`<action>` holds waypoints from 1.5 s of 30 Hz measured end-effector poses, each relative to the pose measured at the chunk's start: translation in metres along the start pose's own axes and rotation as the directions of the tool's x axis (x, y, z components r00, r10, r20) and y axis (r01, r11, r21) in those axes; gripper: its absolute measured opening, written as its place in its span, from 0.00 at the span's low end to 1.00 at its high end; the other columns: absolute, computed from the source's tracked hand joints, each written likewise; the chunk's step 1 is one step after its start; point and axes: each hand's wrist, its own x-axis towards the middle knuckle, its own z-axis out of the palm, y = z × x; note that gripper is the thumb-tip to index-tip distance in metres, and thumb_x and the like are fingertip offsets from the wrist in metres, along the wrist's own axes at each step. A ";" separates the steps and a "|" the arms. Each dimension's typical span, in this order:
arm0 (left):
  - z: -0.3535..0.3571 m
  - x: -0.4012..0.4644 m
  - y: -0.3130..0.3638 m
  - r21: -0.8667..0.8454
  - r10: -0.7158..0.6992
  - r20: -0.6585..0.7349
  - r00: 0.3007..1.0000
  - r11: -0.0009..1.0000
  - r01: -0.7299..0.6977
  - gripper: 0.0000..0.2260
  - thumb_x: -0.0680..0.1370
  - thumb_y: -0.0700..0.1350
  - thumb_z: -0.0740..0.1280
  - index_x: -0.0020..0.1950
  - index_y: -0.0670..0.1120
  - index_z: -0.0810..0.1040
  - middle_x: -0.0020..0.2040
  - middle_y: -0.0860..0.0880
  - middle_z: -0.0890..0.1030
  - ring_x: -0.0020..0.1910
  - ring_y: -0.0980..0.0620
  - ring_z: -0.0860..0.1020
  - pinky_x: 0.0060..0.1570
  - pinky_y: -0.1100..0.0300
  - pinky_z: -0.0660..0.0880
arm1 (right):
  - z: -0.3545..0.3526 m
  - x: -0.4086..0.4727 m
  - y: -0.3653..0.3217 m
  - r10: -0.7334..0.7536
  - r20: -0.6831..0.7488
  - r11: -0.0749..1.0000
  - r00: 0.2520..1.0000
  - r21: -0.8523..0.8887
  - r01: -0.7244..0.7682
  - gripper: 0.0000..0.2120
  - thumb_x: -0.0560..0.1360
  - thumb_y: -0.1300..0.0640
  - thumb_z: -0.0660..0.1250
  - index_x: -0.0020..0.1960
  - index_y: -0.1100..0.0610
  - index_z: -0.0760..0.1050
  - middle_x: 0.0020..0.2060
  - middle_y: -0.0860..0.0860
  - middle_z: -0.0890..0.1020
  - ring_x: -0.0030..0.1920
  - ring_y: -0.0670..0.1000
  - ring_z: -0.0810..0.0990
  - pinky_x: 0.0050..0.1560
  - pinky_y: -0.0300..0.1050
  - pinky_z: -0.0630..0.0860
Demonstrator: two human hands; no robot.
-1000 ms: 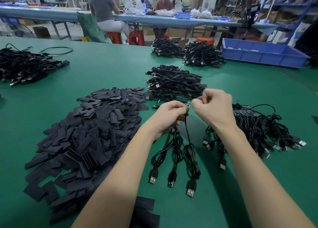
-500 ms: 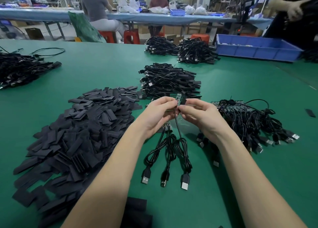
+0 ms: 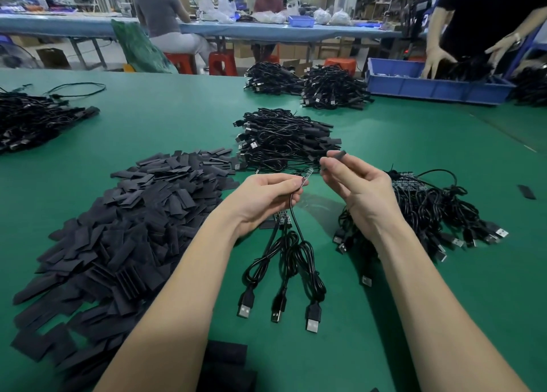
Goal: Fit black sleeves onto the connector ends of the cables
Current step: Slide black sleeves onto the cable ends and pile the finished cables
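Note:
My left hand (image 3: 263, 198) pinches a black cable just behind its small circuit-board connector end (image 3: 306, 179), which points right. My right hand (image 3: 359, 189) holds a black sleeve (image 3: 337, 155) between thumb and fingertips, a little above and to the right of that connector, not touching it. Three black cables (image 3: 291, 261) hang from my left hand onto the green table, their USB plugs (image 3: 313, 320) lying toward me. A big heap of flat black sleeves (image 3: 124, 232) lies to the left.
A pile of cables (image 3: 438, 211) lies right of my hands, and another cable pile (image 3: 281, 140) behind them. More piles sit far left and at the back. A blue bin (image 3: 429, 85) stands back right, with another person's hands in it. Two people sit at a far table.
My hands have drawn apart: the right hand now holds the sleeve clear of the connector end, where before both hands were pressed together around it.

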 end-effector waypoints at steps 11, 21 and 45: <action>0.001 -0.001 0.000 0.057 0.060 0.044 0.997 0.996 -0.062 0.04 0.75 0.37 0.73 0.48 0.42 0.87 0.40 0.46 0.85 0.36 0.55 0.81 0.41 0.66 0.78 | 0.003 -0.003 0.001 -0.001 0.037 0.999 0.999 -0.051 0.003 0.11 0.70 0.64 0.76 0.52 0.61 0.84 0.46 0.56 0.88 0.48 0.49 0.85 0.51 0.38 0.80; -0.003 -0.007 0.007 0.141 0.118 0.129 0.985 0.981 -0.136 0.09 0.69 0.41 0.76 0.49 0.43 0.87 0.41 0.45 0.85 0.38 0.53 0.81 0.43 0.65 0.79 | -0.011 -0.004 -0.012 0.148 0.289 0.985 0.946 -0.130 -0.114 0.10 0.67 0.61 0.75 0.49 0.57 0.86 0.48 0.56 0.87 0.49 0.49 0.86 0.51 0.38 0.80; 0.009 -0.001 0.001 0.366 0.453 0.052 0.890 0.821 -0.439 0.04 0.72 0.35 0.78 0.45 0.38 0.85 0.39 0.42 0.86 0.36 0.50 0.83 0.43 0.62 0.80 | -0.005 -0.005 -0.001 0.169 0.162 0.983 0.972 -0.094 -0.155 0.08 0.67 0.57 0.77 0.44 0.59 0.87 0.44 0.56 0.87 0.42 0.48 0.84 0.46 0.35 0.80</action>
